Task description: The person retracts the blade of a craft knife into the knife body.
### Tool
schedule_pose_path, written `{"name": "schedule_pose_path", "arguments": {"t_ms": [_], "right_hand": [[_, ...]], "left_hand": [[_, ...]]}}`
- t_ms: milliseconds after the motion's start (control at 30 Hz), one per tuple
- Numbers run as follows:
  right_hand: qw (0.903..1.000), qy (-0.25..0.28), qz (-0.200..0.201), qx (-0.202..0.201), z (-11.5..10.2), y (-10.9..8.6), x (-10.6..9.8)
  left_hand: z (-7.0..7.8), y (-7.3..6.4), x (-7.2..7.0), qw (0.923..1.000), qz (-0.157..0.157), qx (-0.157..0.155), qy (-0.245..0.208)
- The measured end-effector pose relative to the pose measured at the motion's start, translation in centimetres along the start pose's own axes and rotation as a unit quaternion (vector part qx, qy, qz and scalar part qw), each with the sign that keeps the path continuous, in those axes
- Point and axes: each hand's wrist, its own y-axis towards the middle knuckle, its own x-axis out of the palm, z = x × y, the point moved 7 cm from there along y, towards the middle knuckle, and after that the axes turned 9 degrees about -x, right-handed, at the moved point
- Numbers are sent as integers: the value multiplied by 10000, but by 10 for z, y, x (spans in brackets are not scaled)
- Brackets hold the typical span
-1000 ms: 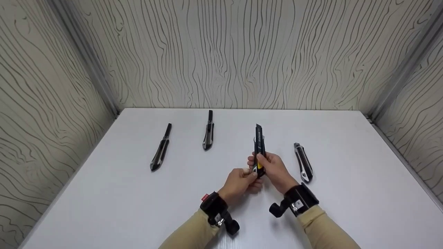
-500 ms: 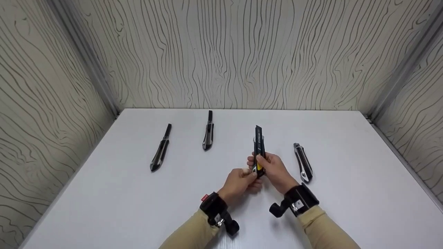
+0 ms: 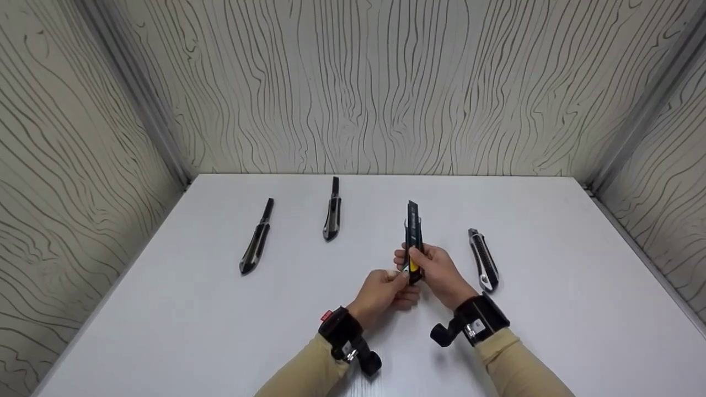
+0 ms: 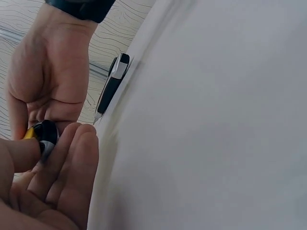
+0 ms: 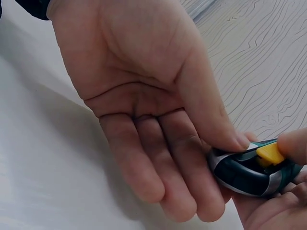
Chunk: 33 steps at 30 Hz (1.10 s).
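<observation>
My right hand (image 3: 441,278) grips a dark utility knife (image 3: 413,226), its thumb on the yellow slider (image 5: 270,152). The knife's dark blade extends from the handle, pointing away from me over the table. My left hand (image 3: 380,292) pinches the butt end of that knife between thumb and index finger, while its other fingers lie loosely bent below. In the left wrist view, the knife butt (image 4: 46,134) sits between both hands, and most of the knife is hidden. To the right of my right hand lies another utility knife (image 3: 483,260), with only a short tip showing.
Two utility knives lie on the white table (image 3: 182,331): one at the left (image 3: 256,237) and one near the back (image 3: 332,218), both with dark blades extended. Wood-patterned panels (image 3: 353,88) wall the table at the back and sides.
</observation>
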Motion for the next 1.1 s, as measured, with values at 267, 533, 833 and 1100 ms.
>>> {"name": "schedule_pose_path", "arguments": {"t_ms": [267,533,833,1100], "right_hand": [[10000,45,-47,-28,0,0,0],[9998,20,-173,-63,-2,-1,0],[9996,-106,-214,-116,-2,-1,1],[9996,27,-269,-110,0,-2,2]], "left_hand": [[2,-1,0,9997,178,140,53],[4,-3,1,9995,199,224,79],[4,-3,-1,9988,267,221,354],[1,-1,-1,9989,327,103,321]]}}
